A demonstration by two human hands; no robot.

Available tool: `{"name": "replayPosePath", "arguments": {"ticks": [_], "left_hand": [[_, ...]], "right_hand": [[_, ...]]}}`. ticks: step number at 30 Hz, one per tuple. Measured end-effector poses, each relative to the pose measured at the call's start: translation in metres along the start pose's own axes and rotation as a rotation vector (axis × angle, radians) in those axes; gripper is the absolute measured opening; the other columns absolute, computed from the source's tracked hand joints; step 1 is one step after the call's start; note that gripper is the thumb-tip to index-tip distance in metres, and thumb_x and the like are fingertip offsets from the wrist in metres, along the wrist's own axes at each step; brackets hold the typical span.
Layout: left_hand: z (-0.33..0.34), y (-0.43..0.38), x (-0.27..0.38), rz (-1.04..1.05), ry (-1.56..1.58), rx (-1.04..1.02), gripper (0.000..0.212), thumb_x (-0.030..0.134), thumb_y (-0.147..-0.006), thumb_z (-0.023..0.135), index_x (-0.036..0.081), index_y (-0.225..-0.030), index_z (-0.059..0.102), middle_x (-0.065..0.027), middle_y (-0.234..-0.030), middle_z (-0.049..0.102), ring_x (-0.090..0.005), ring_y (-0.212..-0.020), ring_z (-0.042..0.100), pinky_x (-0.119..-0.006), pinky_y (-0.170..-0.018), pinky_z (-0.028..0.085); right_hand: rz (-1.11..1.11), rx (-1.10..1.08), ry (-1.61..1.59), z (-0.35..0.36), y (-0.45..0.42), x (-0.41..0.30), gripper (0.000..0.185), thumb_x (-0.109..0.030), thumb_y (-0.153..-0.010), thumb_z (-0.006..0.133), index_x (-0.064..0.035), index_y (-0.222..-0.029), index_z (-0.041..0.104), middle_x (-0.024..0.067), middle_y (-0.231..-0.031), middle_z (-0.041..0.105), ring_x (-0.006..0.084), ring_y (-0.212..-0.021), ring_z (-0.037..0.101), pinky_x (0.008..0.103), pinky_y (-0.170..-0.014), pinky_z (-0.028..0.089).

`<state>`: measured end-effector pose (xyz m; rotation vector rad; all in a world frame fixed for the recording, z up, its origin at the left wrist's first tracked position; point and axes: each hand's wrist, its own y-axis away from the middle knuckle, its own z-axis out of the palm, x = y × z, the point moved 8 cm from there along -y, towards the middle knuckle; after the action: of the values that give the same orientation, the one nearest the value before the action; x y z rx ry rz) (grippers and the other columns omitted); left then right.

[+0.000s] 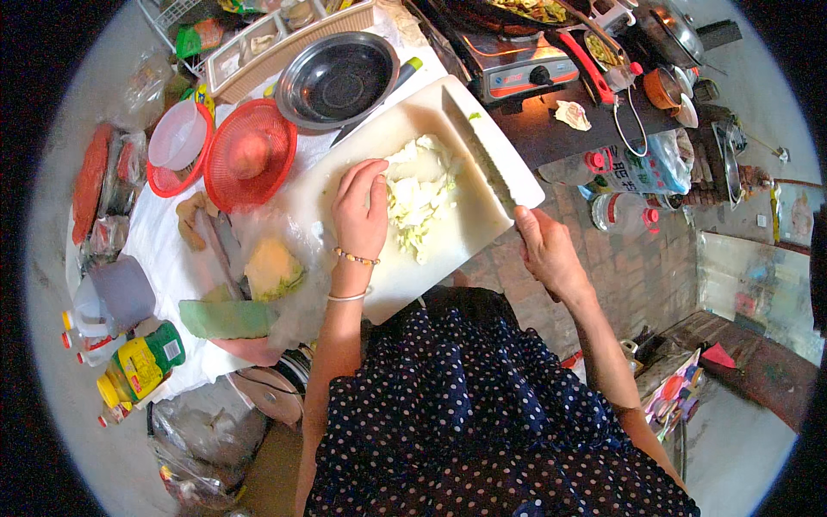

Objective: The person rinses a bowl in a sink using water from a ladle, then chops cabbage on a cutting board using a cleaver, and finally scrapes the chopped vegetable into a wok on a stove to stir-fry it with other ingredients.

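Note:
A white plastic cutting board (362, 155) lies at an angle before me, with a loose pile of chopped pale green cabbage (420, 194) on it. My left hand (362, 207) rests at the pile's left edge, fingers slightly bent and thumb beside the pieces. No held item shows in it. My right hand (549, 252) grips the handle of a kitchen knife (478, 152) past the board's right edge. The blade points away from me along the right side of the board, apart from the pile. A small green scrap lies beside the blade.
Beyond the board stands a dark-looking metal bowl (339, 81). A red plastic colander (249, 155) is at left, near a clear plastic bag (303, 245). A gas stove (530, 74) carries a pan of food (536, 10) at upper right. Several bottles (620, 213) stand right.

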<state>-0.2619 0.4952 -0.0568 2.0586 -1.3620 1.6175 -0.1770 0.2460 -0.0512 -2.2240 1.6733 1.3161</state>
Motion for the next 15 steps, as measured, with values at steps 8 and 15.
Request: {"name": "replayPosePath", "arguments": {"ticks": [8,15], "left_hand": [[0.086,-0.018,0.043,0.134,-0.506,-0.279,0.012,0.022,-0.070,0.067,0.011,-0.075,0.065,-0.0042,-0.080,0.057,-0.0216,-0.085,0.051,-0.036,-0.077,0.036],[0.074,-0.017,0.028,0.036,-0.257,-0.160,0.007,0.009,-0.069,0.067,0.006,-0.071,0.062,-0.0071,-0.072,0.060,-0.0232,-0.069,0.056,-0.035,-0.068,0.043]], "right_hand": [[0.162,-0.055,-0.369,0.006,0.013,0.020,0.047,-0.040,-0.095,0.036,0.0022,-0.082,0.053,0.0107,-0.055,0.052,0.0189,-0.049,0.052,0.0336,-0.049,0.041],[0.070,-0.103,-0.456,0.006,0.023,0.017,0.045,-0.040,-0.096,0.028,-0.0006,-0.087,0.049,-0.0003,-0.048,0.039,0.0083,-0.037,0.036,0.0235,-0.035,0.029]]}}
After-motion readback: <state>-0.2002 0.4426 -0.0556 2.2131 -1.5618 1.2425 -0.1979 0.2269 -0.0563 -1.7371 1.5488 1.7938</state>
